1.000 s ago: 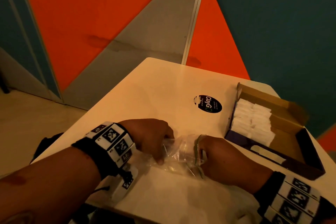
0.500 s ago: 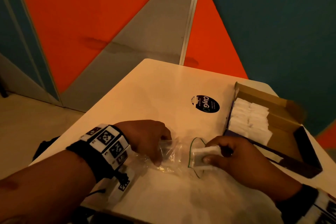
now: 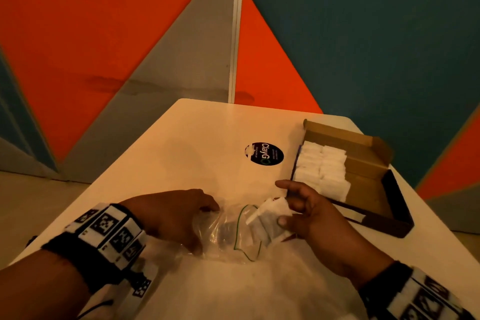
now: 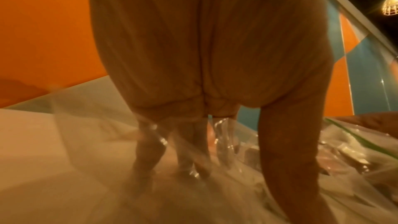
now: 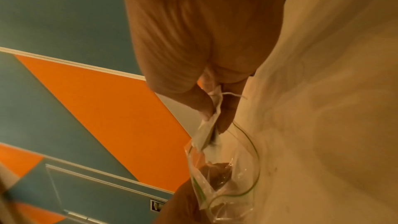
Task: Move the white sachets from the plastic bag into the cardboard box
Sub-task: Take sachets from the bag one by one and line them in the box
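Sachets [image 3: 272, 218] now outside bag [image 3: 228, 231], seemingly lifted

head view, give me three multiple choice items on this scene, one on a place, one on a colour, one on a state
1. Where is the box on the table?
A. far right
B. near left
C. under the bag

2. What colour is the line along the bag mouth?
A. red
B. green
C. blue

3. What is the right hand doing?
A. lying flat on the table
B. pinching sachets at the bag mouth
C. gripping the box wall

Answers: 1 A, the box sits at the table's far right edge. 2 B, a thin green line rims the opening. 3 B, thumb and fingers pinch white sachets while the left hand holds the bag down.
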The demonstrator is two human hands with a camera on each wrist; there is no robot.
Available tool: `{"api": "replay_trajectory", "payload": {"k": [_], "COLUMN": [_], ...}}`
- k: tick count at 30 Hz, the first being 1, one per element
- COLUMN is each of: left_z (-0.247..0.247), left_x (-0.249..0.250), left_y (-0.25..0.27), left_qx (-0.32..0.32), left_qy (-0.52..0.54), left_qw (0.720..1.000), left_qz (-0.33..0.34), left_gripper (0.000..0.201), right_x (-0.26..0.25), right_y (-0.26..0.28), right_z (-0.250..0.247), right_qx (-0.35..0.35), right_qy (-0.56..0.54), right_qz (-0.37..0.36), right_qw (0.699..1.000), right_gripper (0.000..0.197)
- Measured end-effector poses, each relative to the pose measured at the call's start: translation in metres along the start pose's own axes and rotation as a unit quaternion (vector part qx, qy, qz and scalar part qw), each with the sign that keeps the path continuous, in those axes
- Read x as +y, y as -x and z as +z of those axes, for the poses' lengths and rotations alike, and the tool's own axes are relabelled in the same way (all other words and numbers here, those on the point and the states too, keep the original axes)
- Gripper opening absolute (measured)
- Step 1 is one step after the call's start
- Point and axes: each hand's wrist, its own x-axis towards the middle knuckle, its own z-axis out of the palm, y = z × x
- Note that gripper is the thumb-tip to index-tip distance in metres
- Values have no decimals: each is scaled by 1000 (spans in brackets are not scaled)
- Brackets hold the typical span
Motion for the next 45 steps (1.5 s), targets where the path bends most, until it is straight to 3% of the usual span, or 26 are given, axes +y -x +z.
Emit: {"api": "replay_trajectory", "payload": {"k": [4,9,11,13,15,19,25,28,32,36,40,45], "left_z": [-1,-5,-9,-11,-11,0,1,0,2,0,-7,-16], "left_x": [4,13,24,42,63,93,92,88,90,87,83,73], "left_y": [2,9,16,22,27,22,11,10,9,11,17,21], "left_qx": [-10,-14,43,172,244,192,194,171,194,249,240,247], "left_qy": [10,33,62,100,178,246,309,289,290,347,385,387], "left_qw": [1000,999,997,978,952,949,931,941,937,903,889,886], "left_qz": [-7,-7,20,59,55,37,31,32,31,39,67,68], "left_gripper": [87,94,98,80,61,57,52,53,36,18,2,17], "right_x": [4,-1,-1,1,5,6,8,6,5,4,3,2], "right_y": [0,3,4,5,5,7,7,9,10,10,12,13], "right_z": [-6,-13,-11,-7,-3,7,16,15,14,13,10,2], "right_qx": [-28,-46,-45,-40,-36,-29,-9,-16,-27,-2,56,103], "right_qy": [22,-38,-73,-111,-152,-173,-201,-220,-222,-183,-152,-140], "right_qz": [0,10,9,5,1,-15,-15,-17,-33,-45,-48,-35], "right_qw": [999,998,996,993,988,984,980,975,974,982,986,984], "right_gripper": [80,85,83,82,80,74,69,69,70,48,20,12]}}
